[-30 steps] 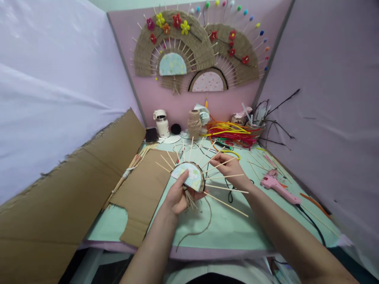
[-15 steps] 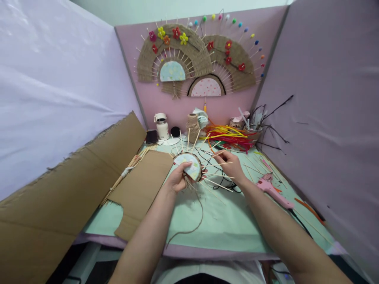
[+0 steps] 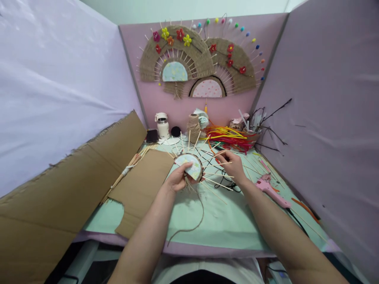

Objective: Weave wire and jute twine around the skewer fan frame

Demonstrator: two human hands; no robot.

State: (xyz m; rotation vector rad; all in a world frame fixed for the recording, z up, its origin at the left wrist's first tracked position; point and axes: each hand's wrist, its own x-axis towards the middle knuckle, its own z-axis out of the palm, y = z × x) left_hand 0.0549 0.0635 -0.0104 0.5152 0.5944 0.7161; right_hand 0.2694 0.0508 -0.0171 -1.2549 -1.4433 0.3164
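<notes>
My left hand (image 3: 179,178) is closed around a half-round fan base (image 3: 189,165), its thumb lying on the pale blue patterned face. Thin wooden sticks (image 3: 189,141) radiate from the curved edge of the base like spokes. Below the hand hangs a tuft of twine, with one long twine strand (image 3: 202,215) curling over the table. My right hand (image 3: 231,163) is at the sticks on the right side, its fingers pinched together near the stick tips. Whatever is between those fingers is too small to make out. Black cord (image 3: 225,182) lies beneath the sticks.
A cardboard sheet (image 3: 142,181) and a bundle of sticks (image 3: 126,170) lie at left. Right of my arm rests a pink glue gun (image 3: 272,191). Along the back stand a white bottle (image 3: 162,126), a twine spool (image 3: 193,128), coloured pipe cleaners (image 3: 231,136) and a pot with twigs (image 3: 253,134).
The view has shifted slightly. Both hands stay in nearly the same places, the left still on the fan base and the right still pinched near the sticks.
</notes>
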